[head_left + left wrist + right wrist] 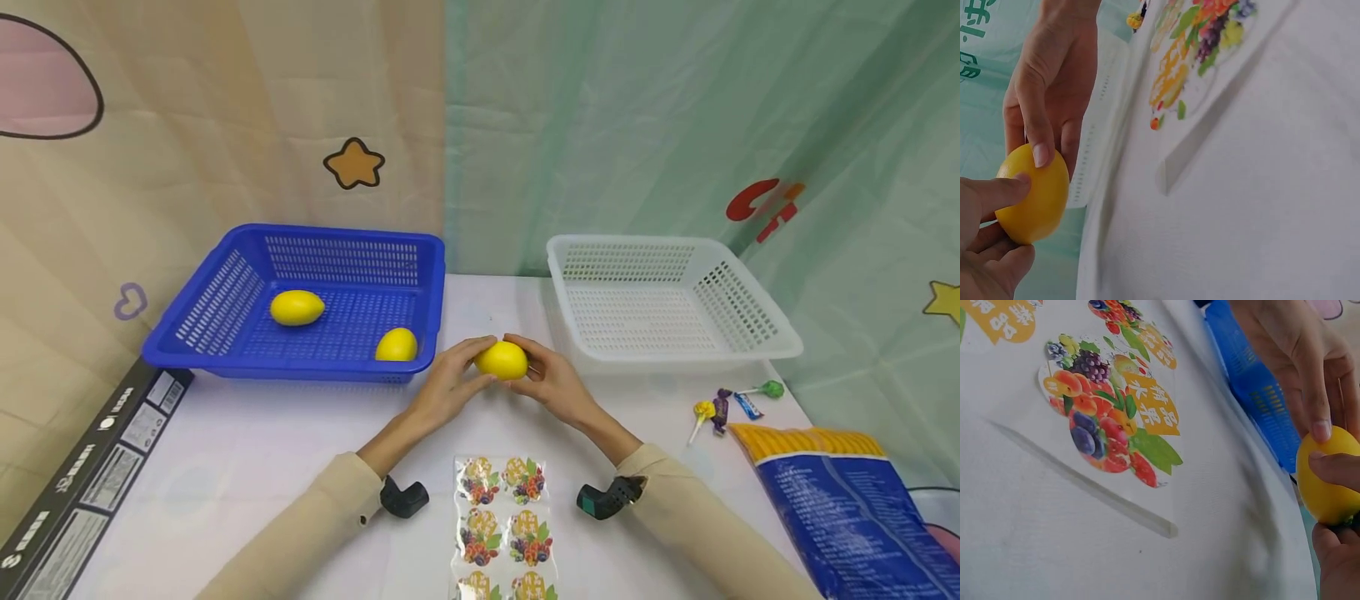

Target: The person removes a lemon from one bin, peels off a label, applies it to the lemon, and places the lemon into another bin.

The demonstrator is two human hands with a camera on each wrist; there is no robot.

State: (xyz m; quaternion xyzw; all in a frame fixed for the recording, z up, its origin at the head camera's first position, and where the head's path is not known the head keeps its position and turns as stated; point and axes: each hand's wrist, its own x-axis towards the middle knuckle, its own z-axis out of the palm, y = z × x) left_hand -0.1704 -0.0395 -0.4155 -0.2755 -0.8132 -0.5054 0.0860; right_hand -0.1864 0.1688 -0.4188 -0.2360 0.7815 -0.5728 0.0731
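Note:
Between both hands, above the table, is a yellow lemon (502, 361). My left hand (448, 383) grips its left side with thumb and fingers. On the other side my right hand (557, 385) pinches it the same way. The left wrist view shows both thumbs lying on the skin of the lemon (1038, 209). Below the hands lies a sheet of fruit stickers (501, 508), printed with grapes and other fruit. A blue basket (300, 363), at the back left, holds two more lemons, one on the left (297, 307) and one near the front right corner (397, 344).
A white basket (675, 360) stands at the back right. In front of it lie several wrapped sweets, including a yellow lollipop (703, 410) and a green one (772, 388). A blue and yellow bag (847, 508) is at the right edge, a long black box (90, 475) at the left.

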